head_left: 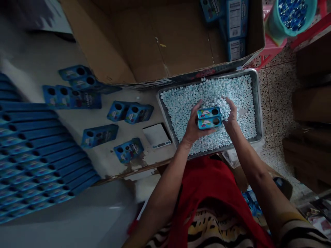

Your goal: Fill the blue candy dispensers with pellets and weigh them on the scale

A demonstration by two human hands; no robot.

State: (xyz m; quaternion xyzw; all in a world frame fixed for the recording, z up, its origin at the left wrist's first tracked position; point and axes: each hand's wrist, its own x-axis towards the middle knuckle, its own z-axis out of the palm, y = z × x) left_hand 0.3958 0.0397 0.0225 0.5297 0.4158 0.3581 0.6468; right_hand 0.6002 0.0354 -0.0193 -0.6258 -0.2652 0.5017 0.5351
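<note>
Two blue boxes point(208, 120) we grip together in our left hand point(191, 126), over the metal tray point(259, 113); our right hand point(231, 112), just beside, cups white pellets point(224, 107). We should keep the round openings point(217, 121) upward.

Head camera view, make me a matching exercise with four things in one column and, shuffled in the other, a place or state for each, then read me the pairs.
Column one:
1. left hand
2. right hand
3. white scale
4. teal bucket

Column two:
A. on the table, beside the metal tray
B. cupping pale pellets
C. at the upper right, with small blue pieces inside
D. holding two blue boxes side by side

Pairs: 1-D, 2-B, 3-A, 4-C.
</note>
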